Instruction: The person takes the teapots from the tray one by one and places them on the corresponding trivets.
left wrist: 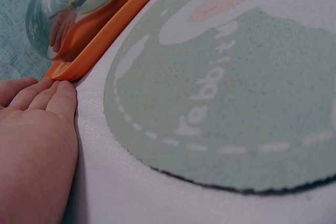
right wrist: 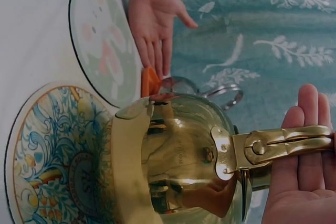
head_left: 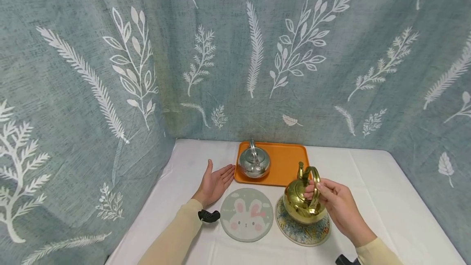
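Observation:
My right hand (head_left: 340, 205) grips the raised handle of a shiny gold teapot (head_left: 299, 203). The teapot is over a round mat with a colourful floral pattern (head_left: 309, 236); whether its base touches the mat I cannot tell. In the right wrist view, the fingers pass under the gold handle (right wrist: 294, 141). My left hand (head_left: 215, 183) lies palm-up with straight fingers, their tips at the left edge of an orange tray (head_left: 287, 162). A silver teapot (head_left: 254, 165) stands on the left part of that tray, its handle upright.
A round green mat with a rabbit (head_left: 246, 216) lies between my forearms, left of the floral mat. White cloth (head_left: 360, 175) covers the table. A blue-green curtain with white leaf prints (head_left: 228, 52) hangs behind it and along both sides.

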{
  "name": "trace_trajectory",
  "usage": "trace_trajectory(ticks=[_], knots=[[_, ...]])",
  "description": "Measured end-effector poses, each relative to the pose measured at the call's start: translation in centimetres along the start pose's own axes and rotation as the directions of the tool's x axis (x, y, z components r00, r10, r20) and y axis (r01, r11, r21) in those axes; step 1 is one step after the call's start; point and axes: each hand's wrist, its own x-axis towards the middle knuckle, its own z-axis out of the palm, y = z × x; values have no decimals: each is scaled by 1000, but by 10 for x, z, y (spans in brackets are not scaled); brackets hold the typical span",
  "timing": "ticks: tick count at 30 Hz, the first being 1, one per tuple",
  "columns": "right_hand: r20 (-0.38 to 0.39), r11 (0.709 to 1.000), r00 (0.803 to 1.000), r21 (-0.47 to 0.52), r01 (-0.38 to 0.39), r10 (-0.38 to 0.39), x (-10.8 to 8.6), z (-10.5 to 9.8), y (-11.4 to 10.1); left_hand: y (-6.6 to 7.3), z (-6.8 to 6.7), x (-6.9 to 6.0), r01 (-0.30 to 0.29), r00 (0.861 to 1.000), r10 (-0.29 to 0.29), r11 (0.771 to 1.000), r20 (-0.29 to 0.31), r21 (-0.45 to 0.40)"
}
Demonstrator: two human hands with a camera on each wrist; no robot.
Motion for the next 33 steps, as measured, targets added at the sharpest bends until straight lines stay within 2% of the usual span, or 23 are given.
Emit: trace_trajectory(ticks=[8, 20, 33], knots=[[11, 1000, 1000, 14, 12, -12, -7, 1, 3, 0, 3, -1, 0, 1000, 0, 1000, -6, -12], [42, 999, 999, 35, 9, -11, -12, -1, 7, -1, 1, 0, 4, 1000, -4, 1000, -19, -31], [39, 999, 999, 55, -2, 0, -19, -2, 11, -2, 1, -1, 5, 1000, -6, 999, -30, -42]])
